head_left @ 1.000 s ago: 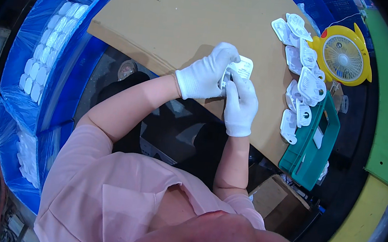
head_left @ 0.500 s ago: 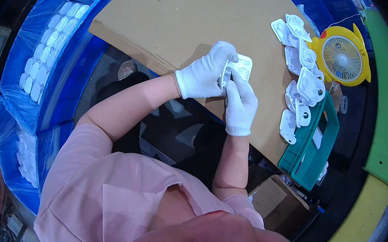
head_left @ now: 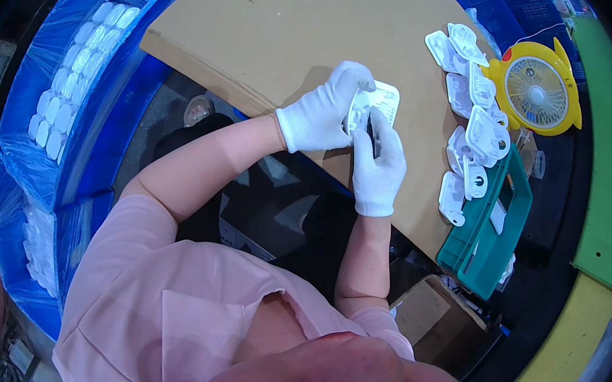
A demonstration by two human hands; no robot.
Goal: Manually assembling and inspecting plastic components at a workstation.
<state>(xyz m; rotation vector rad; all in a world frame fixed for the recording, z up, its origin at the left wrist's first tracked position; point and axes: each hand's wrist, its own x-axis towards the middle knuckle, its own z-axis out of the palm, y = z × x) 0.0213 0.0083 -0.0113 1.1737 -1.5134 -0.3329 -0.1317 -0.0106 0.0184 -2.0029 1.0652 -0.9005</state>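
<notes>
My left hand, in a white knit glove, grips a white rounded plastic housing by its left side. The housing is tilted, with moulded details on its inner face. My gloved right hand is closed at the near edge of the housing. A slim dark object shows between its thumb and fingers, mostly hidden, so its kind is unclear. Both hands are above the near edge of the brown cardboard work surface.
Several white plastic housings lie in an overlapping row at the right, beside a green tray and a yellow fan. At left, blue plastic-lined bins hold stacked white parts. An open cardboard box sits below right.
The housing has turned slightly, showing more of its inner face. My right fingers and thumb have shifted along its near edge, and the dark object sits lower between them.
</notes>
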